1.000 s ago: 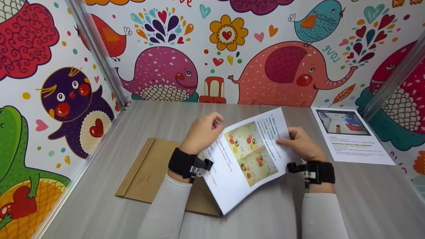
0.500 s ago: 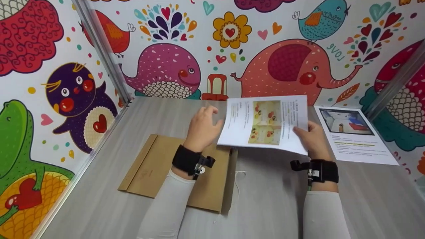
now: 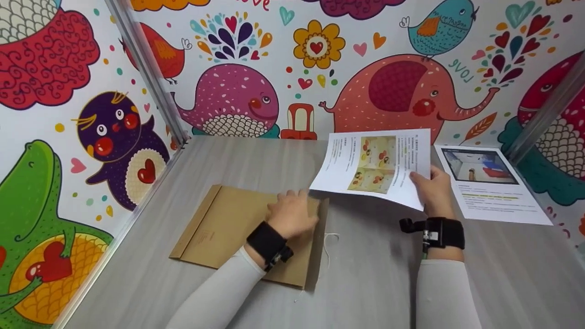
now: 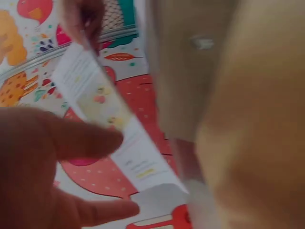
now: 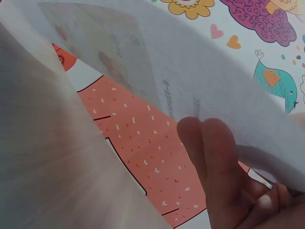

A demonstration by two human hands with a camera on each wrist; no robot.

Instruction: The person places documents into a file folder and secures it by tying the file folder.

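My right hand (image 3: 434, 189) pinches a printed sheet of paper (image 3: 374, 164) by its right edge, thumb on top and fingers underneath. The sheet is held up off the table, tilted, with a yellowish picture and text on it. From below, the right wrist view shows its pale underside (image 5: 200, 81) over my fingers (image 5: 219, 152). My left hand (image 3: 292, 214) is over the right part of a brown paper document envelope (image 3: 242, 228), fingers loosely spread. In the left wrist view the thumb (image 4: 90, 138) stands apart from the blurred envelope (image 4: 190, 81).
Another printed sheet (image 3: 498, 201) with a room picture lies at the back right of the grey table (image 3: 365, 283). A white string (image 3: 327, 251) trails beside the envelope's open right flap (image 3: 317, 256). Cartoon-patterned walls (image 3: 301, 68) with metal posts (image 3: 151, 73) enclose the table.
The right hand has swung the sheet up and away from the envelope, to the right. My left hand has left the sheet's edge and come down over the envelope.
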